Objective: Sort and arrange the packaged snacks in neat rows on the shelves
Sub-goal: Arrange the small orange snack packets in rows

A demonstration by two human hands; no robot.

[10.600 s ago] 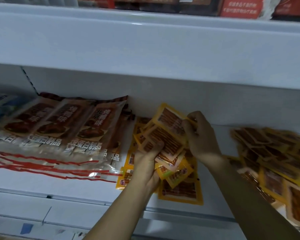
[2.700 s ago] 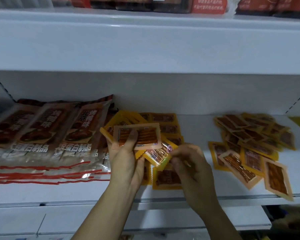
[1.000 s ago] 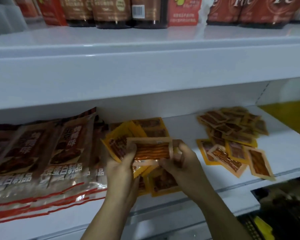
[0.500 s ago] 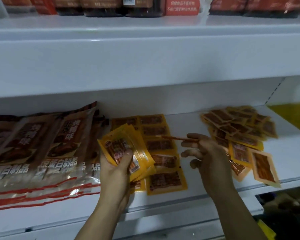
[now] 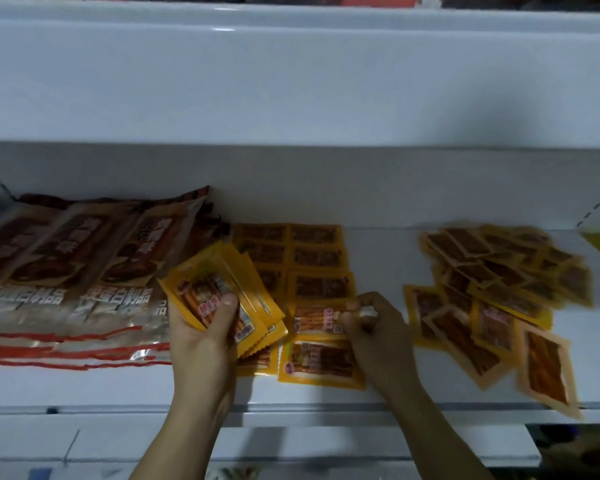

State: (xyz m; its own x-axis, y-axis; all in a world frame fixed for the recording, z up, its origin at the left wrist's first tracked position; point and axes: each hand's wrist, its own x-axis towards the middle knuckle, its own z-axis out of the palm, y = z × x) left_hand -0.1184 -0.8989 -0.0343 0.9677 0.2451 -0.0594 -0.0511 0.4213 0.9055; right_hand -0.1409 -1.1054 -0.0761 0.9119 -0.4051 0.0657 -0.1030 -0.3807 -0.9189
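Two bare hands show: the left hand (image 5: 201,336) and the right hand (image 5: 374,327).

The left hand holds a fanned stack of small yellow plastic snack packets (image 5: 222,296) in the middle of the frame; about four edges show, but the true count cannot be told.

The right hand pinches one small yellow snack packet (image 5: 317,318).

Behind the hands lie neat flat yellow packets in two columns (image 5: 321,258); about eight show.

In the right of the frame is a loose pile of yellow packets (image 5: 496,292), roughly twenty, too jumbled to count.

In the left of the frame lie three big brown shiny snack bags (image 5: 80,265) on top, with more under them.
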